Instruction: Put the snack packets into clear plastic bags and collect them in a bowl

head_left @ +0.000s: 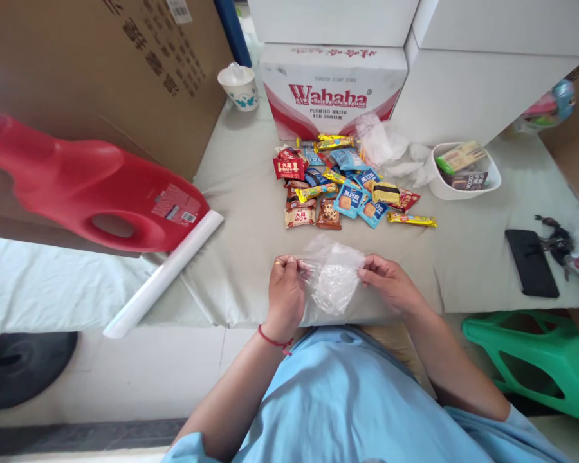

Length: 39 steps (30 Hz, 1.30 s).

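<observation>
A clear, crinkled plastic bag (338,278) is stretched between my two hands just above the table's front edge. My left hand (285,283) pinches its left side, the thumb pressed against the fingers. At the opposite edge, my right hand (383,278) grips the film between thumb and fingers. No contents show inside the bag. Beyond it lies a loose pile of small wrapped snacks, among them a blue packet (350,198), a brown cookie packet (329,213), a red packet (289,169) and a yellow stick packet (412,220).
Behind the snacks stands a Wahaha water carton (332,125), with crumpled clear plastic (379,141) beside it. A white tub (466,193) holds packets. Left are a paper cup (241,90), red jug (91,186) and white roll (166,273); right, a black phone (531,263) and green stool (554,366).
</observation>
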Motion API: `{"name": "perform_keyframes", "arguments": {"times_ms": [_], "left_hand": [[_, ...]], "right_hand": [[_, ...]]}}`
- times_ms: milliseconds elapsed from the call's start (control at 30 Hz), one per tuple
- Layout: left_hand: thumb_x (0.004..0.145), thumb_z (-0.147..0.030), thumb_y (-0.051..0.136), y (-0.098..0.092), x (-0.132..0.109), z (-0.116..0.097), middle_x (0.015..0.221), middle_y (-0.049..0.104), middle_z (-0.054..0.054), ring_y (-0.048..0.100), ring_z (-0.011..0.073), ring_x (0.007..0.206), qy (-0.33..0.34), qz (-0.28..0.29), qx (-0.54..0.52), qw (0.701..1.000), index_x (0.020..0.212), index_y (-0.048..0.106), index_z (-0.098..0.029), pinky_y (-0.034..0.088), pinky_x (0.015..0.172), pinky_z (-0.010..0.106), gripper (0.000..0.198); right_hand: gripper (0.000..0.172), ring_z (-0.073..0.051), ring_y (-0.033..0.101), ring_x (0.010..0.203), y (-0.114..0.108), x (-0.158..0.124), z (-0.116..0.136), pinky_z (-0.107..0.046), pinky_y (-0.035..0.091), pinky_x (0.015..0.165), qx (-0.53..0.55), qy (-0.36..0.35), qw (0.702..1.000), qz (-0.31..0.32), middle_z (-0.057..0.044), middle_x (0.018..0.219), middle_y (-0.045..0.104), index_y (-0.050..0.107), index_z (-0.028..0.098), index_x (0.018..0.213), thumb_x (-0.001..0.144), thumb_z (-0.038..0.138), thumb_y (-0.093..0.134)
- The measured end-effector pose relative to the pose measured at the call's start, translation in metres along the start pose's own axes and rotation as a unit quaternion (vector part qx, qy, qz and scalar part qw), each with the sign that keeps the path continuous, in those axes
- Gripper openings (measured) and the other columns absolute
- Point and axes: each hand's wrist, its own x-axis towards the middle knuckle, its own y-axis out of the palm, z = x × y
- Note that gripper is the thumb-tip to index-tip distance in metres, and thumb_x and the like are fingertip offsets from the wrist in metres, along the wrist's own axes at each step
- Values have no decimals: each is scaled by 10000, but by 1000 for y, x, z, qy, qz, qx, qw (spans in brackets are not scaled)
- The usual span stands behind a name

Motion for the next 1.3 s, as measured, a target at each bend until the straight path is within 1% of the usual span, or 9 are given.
{"name": "perform_keyframes", "arguments": {"times_ms": [233,400,567,733,900,967,1100,1167,1300], "left_hand": [[874,-450,774,8,0,-11,679,506,-85,454,60,533,-23,-34,-49,998,854,479,-226,384,526,184,371],[866,-519,805,18,-11,-20,699,499,-83,438,49,529,-25,39,-62,997,880,483,-227,384,522,175,434],[833,-493,841,12,-6,-23,684,485,-85,384,40,500,-18,23,-80,996,859,483,-226,305,457,154,447],[890,-383,772,-8,12,-31,642,479,-94,390,52,484,26,-77,-59,995,855,482,-232,332,446,156,329],[888,-327,762,-19,24,-35,658,509,-91,445,49,490,58,-111,-71,990,858,499,-229,326,434,159,283],[878,-335,772,-20,27,-35,677,540,-88,455,47,470,54,-111,-78,989,860,503,-230,317,415,166,290],[849,-386,813,-16,25,-34,733,604,-74,494,48,480,49,-75,-87,992,862,513,-226,352,416,172,340],[845,-439,823,-11,20,-35,739,618,-68,523,57,502,53,-46,-84,994,866,517,-226,400,449,180,374],[916,-524,757,2,1,-34,726,613,-67,544,64,512,91,-14,-43,995,886,505,-230,429,493,190,388]], "right_hand": [[481,-138,499,667,10,-2,5,-251,453,558,-26,4,997,-75,0,794,574,663,220,907,857,695,716],[493,-149,577,763,41,-2,3,-266,490,619,-76,13,997,19,-28,998,660,658,229,1098,766,548,835],[245,-133,554,710,60,2,-8,-277,464,698,-84,-19,993,76,7,780,639,674,199,882,864,440,711],[247,-137,555,688,25,-6,3,-266,453,663,-118,-73,990,-9,8,767,639,675,211,886,887,453,726],[218,-143,570,710,-27,-32,19,-262,455,663,-249,-136,958,-33,-7,801,636,691,220,902,982,423,682],[219,-150,599,738,-48,-42,24,-267,475,691,-316,-137,939,-1,-22,834,655,704,220,914,1009,409,649],[272,-163,642,711,-80,-56,44,-280,522,674,-399,-59,897,183,-43,871,702,756,225,1094,1013,455,635],[316,-180,667,741,-81,-56,59,-295,542,691,-412,-49,888,198,-56,902,726,752,230,1163,1015,480,628],[305,-190,659,815,-35,-40,77,-310,531,750,-381,-138,913,56,-68,925,715,726,228,1026,1044,493,576]]}}
